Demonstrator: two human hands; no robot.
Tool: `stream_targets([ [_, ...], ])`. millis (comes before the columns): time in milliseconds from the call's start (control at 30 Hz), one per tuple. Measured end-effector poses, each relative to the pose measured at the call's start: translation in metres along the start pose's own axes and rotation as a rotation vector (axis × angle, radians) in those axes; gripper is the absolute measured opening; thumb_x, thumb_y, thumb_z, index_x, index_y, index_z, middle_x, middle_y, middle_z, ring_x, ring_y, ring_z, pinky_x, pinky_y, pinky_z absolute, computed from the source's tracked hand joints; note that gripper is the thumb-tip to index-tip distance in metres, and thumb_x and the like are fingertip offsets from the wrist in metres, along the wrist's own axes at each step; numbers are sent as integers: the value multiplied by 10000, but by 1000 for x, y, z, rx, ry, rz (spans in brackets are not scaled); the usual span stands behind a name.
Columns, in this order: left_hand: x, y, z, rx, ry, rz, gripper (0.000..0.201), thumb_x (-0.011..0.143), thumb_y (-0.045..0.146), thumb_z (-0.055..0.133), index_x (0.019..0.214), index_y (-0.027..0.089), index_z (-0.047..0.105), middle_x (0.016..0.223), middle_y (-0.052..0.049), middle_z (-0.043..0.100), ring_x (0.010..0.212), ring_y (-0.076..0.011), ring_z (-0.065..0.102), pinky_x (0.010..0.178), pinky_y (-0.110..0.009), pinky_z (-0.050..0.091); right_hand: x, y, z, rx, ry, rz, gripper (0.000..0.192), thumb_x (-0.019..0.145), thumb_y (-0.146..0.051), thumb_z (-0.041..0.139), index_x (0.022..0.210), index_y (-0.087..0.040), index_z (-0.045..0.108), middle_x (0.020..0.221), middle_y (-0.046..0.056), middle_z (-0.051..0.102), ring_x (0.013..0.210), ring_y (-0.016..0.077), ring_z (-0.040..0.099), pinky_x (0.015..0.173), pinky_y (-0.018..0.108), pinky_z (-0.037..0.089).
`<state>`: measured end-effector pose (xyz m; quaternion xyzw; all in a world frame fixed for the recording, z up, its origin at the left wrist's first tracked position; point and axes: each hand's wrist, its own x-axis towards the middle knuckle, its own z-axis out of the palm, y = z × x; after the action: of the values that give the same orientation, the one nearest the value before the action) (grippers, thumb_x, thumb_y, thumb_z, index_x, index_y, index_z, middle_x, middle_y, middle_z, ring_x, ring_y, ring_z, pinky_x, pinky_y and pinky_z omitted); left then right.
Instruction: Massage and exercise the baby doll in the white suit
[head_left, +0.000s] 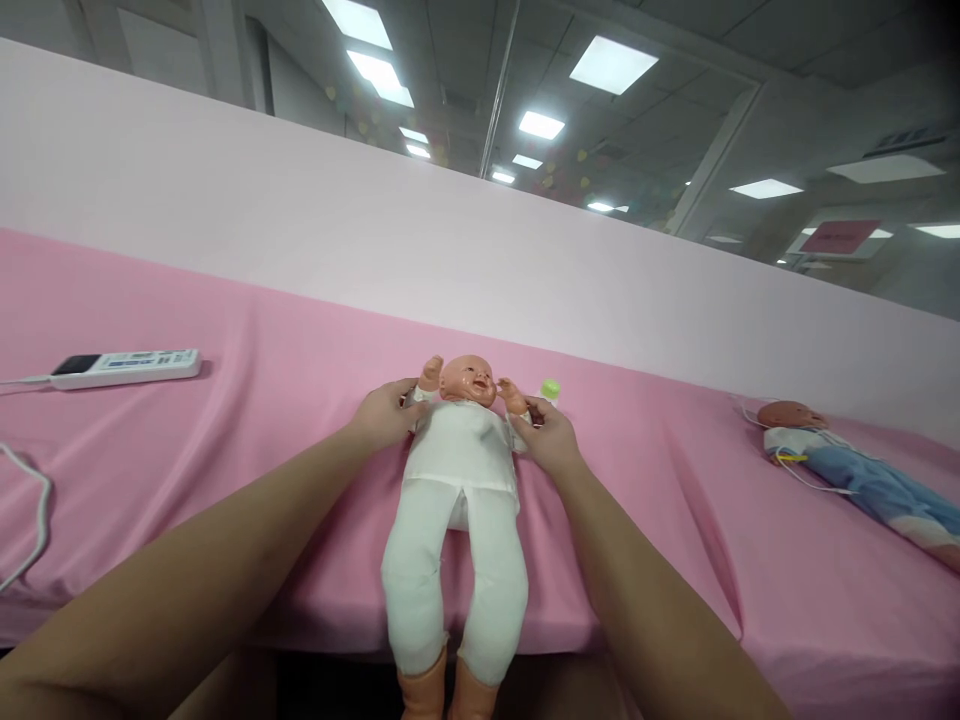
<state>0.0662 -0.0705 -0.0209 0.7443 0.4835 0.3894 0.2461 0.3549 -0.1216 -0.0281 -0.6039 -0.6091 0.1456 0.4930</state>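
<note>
A baby doll [461,470] in a white one-piece suit lies on its back on the pink-covered table [660,520], head toward the far pale pink wall [300,210] and legs toward the person. Its bare plastic feet hang past the near edge of the table. Both of the doll's small arms are raised beside its head.

The left hand [386,412] rests against the doll's shoulder and upper sleeve on the left of the picture; its grip is narrow, the fingers curled onto the white fabric just below the doll's raised fist. The right hand [551,438] meets the doll at the opposite shoulder, its fingertips closed around the sleeve near the doll's other wrist. The doll's torso thus lies between the two grips, with the head just beyond them and the legs stretching back between the forearms (both arms reach in from the bottom corners of the view).

A small green cap-like object [551,388] sits on the pink cloth just beyond the right hand, apart from it. Far to the left lies a white remote control [127,366] with a cable running off the edge, and another white cable [34,520] loops near the left border. Well apart on the right, a second doll [855,475] in blue clothing lies on the same cloth.
</note>
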Motion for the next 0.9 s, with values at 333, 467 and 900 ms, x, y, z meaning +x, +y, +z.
stream_targets([
  [333,23,-44,-3,-654,117,-400,276,751,345,689,933,142,637,960,-137,734,855,-277,731,732,-357,595,12,39,-17,-32,39,403,264,780,-473,633,809,-211,620,708,48,653,590,190,591,473,273,423],
  [467,23,-42,-5,-673,130,-397,265,762,335,686,939,144,633,955,-137,738,870,-289,737,746,-373,609,15,48,-20,-67,41,440,281,785,-494,624,742,-219,588,585,29,592,486,178,529,430,282,385],
  [900,11,-19,-8,-211,186,-299,358,833,549,550,857,198,611,828,-77,704,752,-253,687,617,-329,490,9,19,-13,-96,164,190,311,755,-489,655,937,-239,631,894,21,702,762,209,649,656,316,490],
])
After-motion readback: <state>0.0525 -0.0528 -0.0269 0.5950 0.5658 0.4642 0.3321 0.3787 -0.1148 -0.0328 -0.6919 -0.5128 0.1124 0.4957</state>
